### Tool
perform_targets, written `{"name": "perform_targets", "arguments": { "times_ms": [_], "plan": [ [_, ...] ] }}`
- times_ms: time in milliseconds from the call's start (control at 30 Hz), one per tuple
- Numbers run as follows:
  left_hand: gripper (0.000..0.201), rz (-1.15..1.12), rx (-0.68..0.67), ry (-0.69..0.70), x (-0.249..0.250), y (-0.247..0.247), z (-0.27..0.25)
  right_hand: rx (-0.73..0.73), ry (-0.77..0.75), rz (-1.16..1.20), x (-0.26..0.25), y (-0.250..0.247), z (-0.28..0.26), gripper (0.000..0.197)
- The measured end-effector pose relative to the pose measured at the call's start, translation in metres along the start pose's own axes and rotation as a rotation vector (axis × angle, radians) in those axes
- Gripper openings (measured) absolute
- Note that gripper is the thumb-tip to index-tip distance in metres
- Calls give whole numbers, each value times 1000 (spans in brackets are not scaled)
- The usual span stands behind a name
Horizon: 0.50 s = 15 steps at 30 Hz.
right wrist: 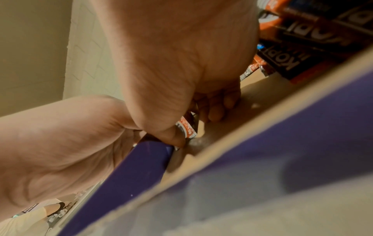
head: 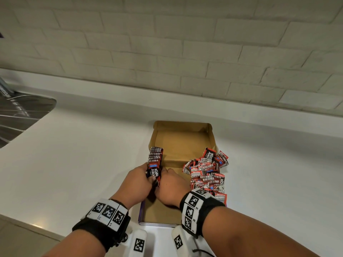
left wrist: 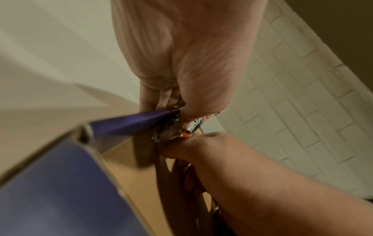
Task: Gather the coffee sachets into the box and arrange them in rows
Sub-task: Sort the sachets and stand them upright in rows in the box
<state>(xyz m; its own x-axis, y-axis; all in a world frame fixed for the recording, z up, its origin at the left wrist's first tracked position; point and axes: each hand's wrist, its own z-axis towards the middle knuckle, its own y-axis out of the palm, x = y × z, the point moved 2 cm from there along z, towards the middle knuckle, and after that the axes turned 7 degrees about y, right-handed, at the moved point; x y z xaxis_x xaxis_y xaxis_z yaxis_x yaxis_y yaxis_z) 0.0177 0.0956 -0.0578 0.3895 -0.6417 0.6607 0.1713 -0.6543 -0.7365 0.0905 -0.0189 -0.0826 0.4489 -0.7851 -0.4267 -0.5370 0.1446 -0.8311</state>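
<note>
An open cardboard box [head: 182,143], purple outside, lies on the white counter [head: 83,154]. A row of red-and-black coffee sachets [head: 155,157] stands on edge along its left wall. A loose pile of sachets [head: 206,173] fills the box's right side and spills over its rim. My left hand [head: 148,173] grips the near end of the row, thumb on the front sachet [left wrist: 193,126], fingers outside the purple wall [left wrist: 131,123]. My right hand [head: 165,175] meets it from the right. Its thumb and curled fingers pinch the same sachets [right wrist: 186,130] low in the box.
A steel sink drainboard [head: 22,112] lies at the far left of the counter. A white brick wall [head: 167,43] rises behind the box. The counter's front edge runs across the lower left. The box's far half shows bare cardboard floor.
</note>
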Motion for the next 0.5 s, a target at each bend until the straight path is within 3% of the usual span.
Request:
{"name": "perform_targets", "arguments": {
  "times_ms": [267,367,500],
  "plan": [
    [50,-54,-21,-5,-6,-1,0,-28,4,9,-2,-5,-2,55],
    [69,-138,-46,-79,-13,-7,-2,-103,-2,-25,-4,-23,-9,40],
    [70,-114,100,-130,-11,-30,-7,-215,-79,-39,-10,-71,-35,29]
  ]
}}
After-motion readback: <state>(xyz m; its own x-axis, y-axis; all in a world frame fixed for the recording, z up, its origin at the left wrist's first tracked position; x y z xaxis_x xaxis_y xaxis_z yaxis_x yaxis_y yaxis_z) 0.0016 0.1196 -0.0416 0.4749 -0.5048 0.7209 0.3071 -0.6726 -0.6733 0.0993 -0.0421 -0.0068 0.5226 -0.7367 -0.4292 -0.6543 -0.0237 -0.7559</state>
